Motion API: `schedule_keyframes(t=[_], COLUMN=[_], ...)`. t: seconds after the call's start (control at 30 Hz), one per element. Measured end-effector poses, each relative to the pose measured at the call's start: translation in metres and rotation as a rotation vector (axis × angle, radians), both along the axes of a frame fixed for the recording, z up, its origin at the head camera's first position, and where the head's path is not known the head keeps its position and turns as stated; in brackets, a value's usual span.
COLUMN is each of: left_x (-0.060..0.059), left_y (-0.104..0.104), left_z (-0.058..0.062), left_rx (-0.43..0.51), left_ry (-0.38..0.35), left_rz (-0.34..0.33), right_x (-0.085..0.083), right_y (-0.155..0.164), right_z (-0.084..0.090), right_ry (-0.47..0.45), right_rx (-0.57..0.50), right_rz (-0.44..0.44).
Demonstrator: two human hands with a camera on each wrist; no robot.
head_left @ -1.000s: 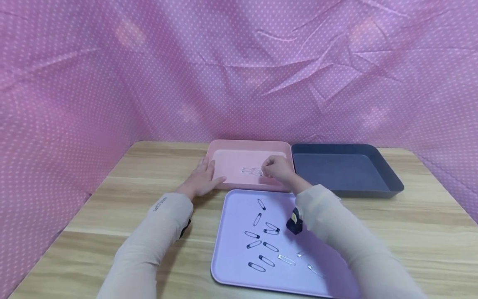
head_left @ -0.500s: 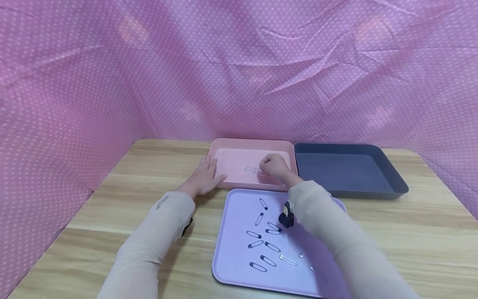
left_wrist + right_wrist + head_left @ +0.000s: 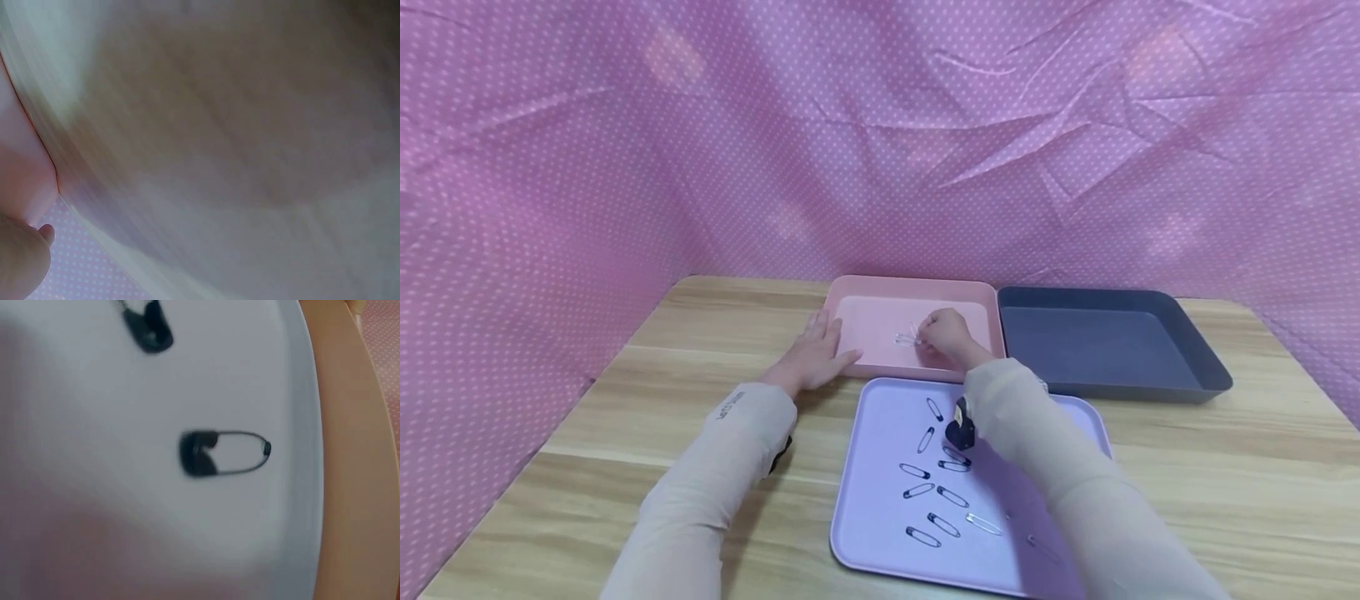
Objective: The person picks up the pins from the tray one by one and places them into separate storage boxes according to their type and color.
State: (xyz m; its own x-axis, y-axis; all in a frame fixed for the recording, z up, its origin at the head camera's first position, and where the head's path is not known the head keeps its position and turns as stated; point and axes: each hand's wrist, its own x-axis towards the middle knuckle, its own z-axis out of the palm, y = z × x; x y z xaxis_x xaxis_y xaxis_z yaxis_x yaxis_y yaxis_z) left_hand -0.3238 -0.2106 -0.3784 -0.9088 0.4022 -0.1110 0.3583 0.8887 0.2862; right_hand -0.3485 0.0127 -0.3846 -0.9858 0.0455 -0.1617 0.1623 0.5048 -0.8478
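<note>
My left hand [image 3: 814, 354] lies with its fingers extended against the left front corner of the pink tray [image 3: 917, 286]. Inside that tray, my right hand [image 3: 949, 335] has its fingertips curled together at a small group of silver safety pins [image 3: 904, 340], and pinches one that tilts upward; the fingers partly hide it. Nearer, a purple tray [image 3: 880, 533] bears several black safety pins [image 3: 922, 537] and a few silver ones, such as a silver safety pin [image 3: 983, 524]. One black safety pin [image 3: 200, 453] shows large in the right wrist view.
A dark grey tray [image 3: 1090, 346] stands right of the pink one, close beside it. All the trays sit on a wooden table [image 3: 700, 350]. Dotted pink cloth [image 3: 880, 150] hangs behind and at the sides. The right forearm covers part of the purple tray.
My right hand has shifted slightly left within the pink tray, and one silver safety pin now tilts up at its fingertips. The left hand keeps its place. The head view has drifted slightly.
</note>
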Motion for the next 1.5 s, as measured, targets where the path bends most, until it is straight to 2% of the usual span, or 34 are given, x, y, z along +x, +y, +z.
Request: schedule_keyframes(t=[0.33, 0.5, 0.53, 0.73, 0.77, 1.0, 1.33, 1.5], left_x=[0.007, 0.012, 0.011, 0.022, 0.026, 0.031, 0.029, 0.026], left_y=[0.004, 0.005, 0.004, 0.010, 0.012, 0.015, 0.013, 0.012], left_z=[-0.001, 0.000, -0.004, 0.000, 0.005, 0.002, 0.001, -0.003], left_rx=[-0.025, 0.003, 0.018, -0.002, -0.019, -0.036, -0.039, -0.038], left_ry=[0.018, -0.001, 0.012, 0.017, 0.003, 0.007, 0.010, 0.010], left_rz=[0.016, 0.027, 0.016, 0.039, 0.057, 0.087, 0.084, 0.084], right_x=[0.002, 0.003, 0.004, 0.013, 0.014, 0.027, 0.047, 0.058], right_y=[-0.006, -0.006, -0.004, 0.004, 0.005, 0.017, 0.032, 0.039], right_z=[0.006, 0.010, 0.011, 0.015, 0.015, 0.018, 0.030, 0.036], right_ry=[-0.024, -0.060, -0.066, -0.065, -0.059, -0.018, 0.040, 0.039], right_rx=[0.120, 0.214, 0.220, 0.177, 0.167, 0.135, 0.128, 0.078], right_rz=[-0.020, -0.027, -0.028, -0.015, -0.011, 0.046, 0.097, 0.127])
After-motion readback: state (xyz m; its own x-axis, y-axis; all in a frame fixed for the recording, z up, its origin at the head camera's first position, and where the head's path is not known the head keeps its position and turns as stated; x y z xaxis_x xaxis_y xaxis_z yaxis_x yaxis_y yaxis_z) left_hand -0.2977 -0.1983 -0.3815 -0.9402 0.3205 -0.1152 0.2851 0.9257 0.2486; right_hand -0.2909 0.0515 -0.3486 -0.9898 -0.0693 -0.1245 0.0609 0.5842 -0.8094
